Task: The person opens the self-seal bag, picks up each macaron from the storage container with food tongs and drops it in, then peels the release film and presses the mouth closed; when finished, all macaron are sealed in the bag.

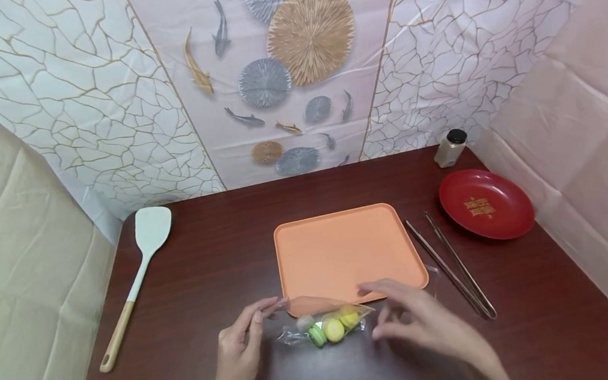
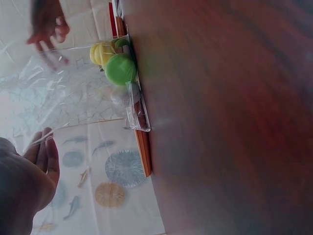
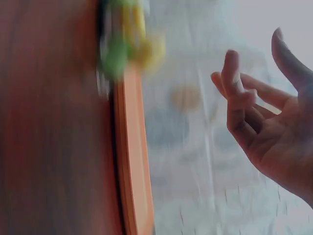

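A clear plastic bag [image 1: 293, 338] stands at the tray's near edge with several macarons in its bottom. Among them are a green macaron [image 2: 121, 69], a yellow macaron [image 1: 334, 330] and a greyish one [image 1: 305, 323]. My left hand [image 1: 240, 345] pinches the bag's upper left edge, its fingers stretched toward the tray; the thumb is out of sight in the left wrist view. To the right of the bag, my right hand [image 1: 415, 319] hovers with loosely bent fingers and holds nothing. The right wrist view shows the macarons blurred.
Behind the bag lies an orange tray [image 1: 342, 253]. Metal tongs [image 1: 454, 267] rest right of it, near a red plate [image 1: 506, 202] and a black-lidded jar [image 1: 449, 150]. A white spatula [image 1: 142, 264] with a wooden handle lies on the left. Patterned cloth hangs behind the dark table.
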Demonstrator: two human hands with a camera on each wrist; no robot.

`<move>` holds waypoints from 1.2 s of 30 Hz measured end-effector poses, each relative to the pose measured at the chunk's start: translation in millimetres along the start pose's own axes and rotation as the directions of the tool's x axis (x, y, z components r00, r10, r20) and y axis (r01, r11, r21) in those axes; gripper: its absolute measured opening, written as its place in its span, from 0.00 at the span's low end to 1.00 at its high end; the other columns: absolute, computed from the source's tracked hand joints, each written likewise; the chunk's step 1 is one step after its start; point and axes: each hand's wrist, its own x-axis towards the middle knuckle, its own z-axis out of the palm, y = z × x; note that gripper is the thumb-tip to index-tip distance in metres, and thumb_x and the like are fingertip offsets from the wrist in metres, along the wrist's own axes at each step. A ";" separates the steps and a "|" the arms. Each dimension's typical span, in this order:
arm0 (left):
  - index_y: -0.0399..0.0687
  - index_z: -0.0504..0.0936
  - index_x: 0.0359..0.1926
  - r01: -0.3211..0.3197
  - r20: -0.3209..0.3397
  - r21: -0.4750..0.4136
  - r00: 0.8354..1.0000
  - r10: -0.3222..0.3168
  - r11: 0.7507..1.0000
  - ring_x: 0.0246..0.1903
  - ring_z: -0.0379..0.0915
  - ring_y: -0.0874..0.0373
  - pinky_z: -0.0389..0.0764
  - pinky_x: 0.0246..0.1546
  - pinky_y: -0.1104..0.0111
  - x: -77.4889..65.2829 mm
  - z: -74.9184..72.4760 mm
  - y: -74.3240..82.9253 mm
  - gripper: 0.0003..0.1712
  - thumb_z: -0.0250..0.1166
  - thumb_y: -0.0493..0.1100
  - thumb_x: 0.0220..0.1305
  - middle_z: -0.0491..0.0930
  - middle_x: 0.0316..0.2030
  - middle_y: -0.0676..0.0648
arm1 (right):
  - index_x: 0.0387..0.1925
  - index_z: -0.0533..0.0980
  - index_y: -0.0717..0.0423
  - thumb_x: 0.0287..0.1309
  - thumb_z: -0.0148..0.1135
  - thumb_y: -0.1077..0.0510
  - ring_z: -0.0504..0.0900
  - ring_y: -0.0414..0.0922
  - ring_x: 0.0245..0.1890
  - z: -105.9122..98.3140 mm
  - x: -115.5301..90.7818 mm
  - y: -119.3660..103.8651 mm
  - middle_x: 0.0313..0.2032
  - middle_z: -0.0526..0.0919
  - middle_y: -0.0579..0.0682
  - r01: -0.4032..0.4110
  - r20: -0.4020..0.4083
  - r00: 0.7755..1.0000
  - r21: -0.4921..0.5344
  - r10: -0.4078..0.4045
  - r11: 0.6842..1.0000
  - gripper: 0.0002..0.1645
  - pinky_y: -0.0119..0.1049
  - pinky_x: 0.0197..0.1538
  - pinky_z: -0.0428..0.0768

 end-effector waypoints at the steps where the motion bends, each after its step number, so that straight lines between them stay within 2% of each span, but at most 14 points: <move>1: 0.37 0.85 0.60 -0.003 0.006 -0.006 1.000 0.003 1.000 0.50 0.92 0.58 0.86 0.60 0.76 -0.7 -0.4 -0.4 0.25 0.51 0.16 0.75 0.93 0.51 0.39 | 0.73 0.76 0.55 0.60 0.81 0.64 0.88 0.33 0.33 9.0 1.9 -5.2 0.54 0.88 0.52 0.013 0.021 1.000 0.020 -0.014 1.000 0.40 0.26 0.37 0.86; 3: 0.37 0.85 0.60 -0.009 0.014 -0.013 1.000 0.010 1.000 0.52 0.92 0.58 0.86 0.60 0.76 -2.3 -1.5 -0.9 0.26 0.51 0.16 0.74 0.93 0.50 0.40 | 0.72 0.78 0.54 0.63 0.79 0.63 0.86 0.29 0.30 23.8 4.6 -12.1 0.48 0.90 0.48 0.030 0.008 1.000 0.011 -0.030 0.999 0.37 0.24 0.41 0.86; 6: 0.38 0.85 0.60 -0.015 0.020 -0.012 1.000 0.015 1.000 0.55 0.90 0.61 0.84 0.62 0.77 -4.6 -3.5 -0.6 0.26 0.51 0.16 0.74 0.94 0.49 0.41 | 0.68 0.82 0.56 0.67 0.74 0.68 0.83 0.26 0.23 37.1 6.3 -14.3 0.43 0.91 0.46 0.047 -0.068 0.997 0.009 -0.046 0.999 0.29 0.21 0.44 0.85; 8: 0.38 0.85 0.59 -0.027 0.020 -0.022 0.999 0.028 0.999 0.56 0.90 0.61 0.84 0.63 0.77 -5.5 -3.4 -0.5 0.26 0.52 0.15 0.73 0.94 0.48 0.40 | 0.65 0.84 0.58 0.67 0.69 0.74 0.81 0.26 0.19 40.2 5.5 -12.3 0.43 0.92 0.50 0.064 -0.109 0.992 0.031 -0.061 0.997 0.26 0.20 0.41 0.85; 10: 0.38 0.85 0.59 -0.042 0.020 -0.026 0.999 0.042 0.999 0.55 0.90 0.61 0.84 0.62 0.77 -5.8 -3.6 -0.5 0.26 0.54 0.15 0.71 0.94 0.48 0.40 | 0.63 0.85 0.60 0.67 0.66 0.78 0.78 0.26 0.17 40.9 5.5 -10.1 0.44 0.92 0.54 0.089 -0.133 0.988 0.045 -0.082 0.995 0.26 0.20 0.33 0.83; 13: 0.37 0.85 0.60 -0.071 0.034 -0.041 0.997 0.072 0.997 0.53 0.91 0.58 0.86 0.60 0.77 -4.5 -4.3 -1.4 0.27 0.59 0.14 0.67 0.93 0.49 0.40 | 0.61 0.87 0.59 0.67 0.66 0.78 0.73 0.23 0.15 40.8 6.2 -7.5 0.44 0.93 0.56 0.098 -0.164 0.982 0.009 -0.096 0.995 0.25 0.17 0.24 0.77; 16: 0.37 0.86 0.59 -0.102 0.054 -0.025 0.993 0.104 0.994 0.50 0.93 0.55 0.86 0.58 0.76 -1.9 -5.8 -2.7 0.27 0.64 0.14 0.63 0.94 0.47 0.40 | 0.59 0.88 0.57 0.65 0.69 0.76 0.83 0.22 0.27 40.4 7.9 -5.3 0.46 0.95 0.51 0.100 -0.198 0.973 -0.081 -0.115 0.992 0.25 0.15 0.32 0.81; 18: 0.37 0.86 0.58 -0.117 0.067 -0.008 0.991 0.117 0.993 0.49 0.93 0.56 0.87 0.57 0.77 -0.2 -7.3 -4.0 0.27 0.65 0.14 0.62 0.94 0.46 0.40 | 0.60 0.88 0.57 0.63 0.70 0.77 0.88 0.27 0.36 40.2 8.8 -2.7 0.46 0.95 0.50 0.111 -0.212 0.968 -0.111 -0.132 0.988 0.26 0.16 0.40 0.84; 20: 0.37 0.87 0.57 -0.112 0.078 -0.004 0.991 0.112 0.994 0.49 0.92 0.58 0.87 0.56 0.77 1.1 -9.2 -4.8 0.26 0.65 0.15 0.63 0.94 0.44 0.40 | 0.61 0.87 0.58 0.61 0.69 0.80 0.88 0.28 0.35 39.9 10.0 1.0 0.45 0.96 0.50 0.133 -0.217 0.964 -0.111 -0.155 0.985 0.29 0.16 0.40 0.84; 22: 0.36 0.87 0.57 -0.099 0.093 -0.022 0.991 0.101 0.995 0.50 0.92 0.60 0.87 0.56 0.78 2.7 -11.1 -6.3 0.25 0.64 0.15 0.64 0.94 0.44 0.39 | 0.63 0.86 0.59 0.60 0.67 0.82 0.83 0.28 0.23 39.3 11.4 5.5 0.42 0.96 0.51 0.148 -0.213 0.964 -0.056 -0.157 0.987 0.32 0.14 0.29 0.81; 25: 0.35 0.87 0.58 -0.077 0.114 -0.060 0.990 0.084 0.995 0.52 0.91 0.62 0.87 0.53 0.80 5.3 -13.4 -8.7 0.25 0.64 0.15 0.64 0.94 0.46 0.38 | 0.66 0.84 0.60 0.63 0.63 0.83 0.66 0.32 0.09 38.2 13.8 12.8 0.40 0.95 0.55 0.144 -0.196 0.972 0.070 -0.128 0.987 0.34 0.16 0.15 0.70; 30: 0.32 0.85 0.64 -0.102 0.179 -0.214 0.973 0.142 0.972 0.52 0.92 0.55 0.89 0.56 0.74 11.2 -15.9 -13.0 0.31 0.59 0.11 0.64 0.93 0.47 0.34 | 0.68 0.82 0.63 0.67 0.54 0.86 0.67 0.41 0.07 34.4 15.6 22.8 0.43 0.94 0.62 0.151 -0.156 0.981 0.262 -0.113 0.953 0.34 0.21 0.12 0.70; 34: 0.33 0.87 0.61 -0.079 0.202 -0.300 0.969 0.145 0.951 0.40 0.89 0.57 0.89 0.43 0.75 13.2 -19.2 -16.2 0.34 0.55 0.08 0.60 0.93 0.42 0.34 | 0.63 0.84 0.65 0.65 0.47 0.90 0.67 0.40 0.08 30.4 15.8 27.6 0.48 0.93 0.61 0.208 -0.147 0.975 0.328 -0.168 0.921 0.36 0.21 0.11 0.69; 36: 0.33 0.89 0.58 -0.070 0.206 -0.317 0.968 0.141 0.946 0.39 0.88 0.57 0.88 0.42 0.73 14.2 -20.3 -17.8 0.33 0.56 0.09 0.61 0.93 0.41 0.35 | 0.59 0.87 0.65 0.64 0.45 0.91 0.67 0.40 0.07 28.6 15.3 28.8 0.51 0.93 0.58 0.214 -0.151 0.973 0.335 -0.172 0.917 0.36 0.21 0.11 0.69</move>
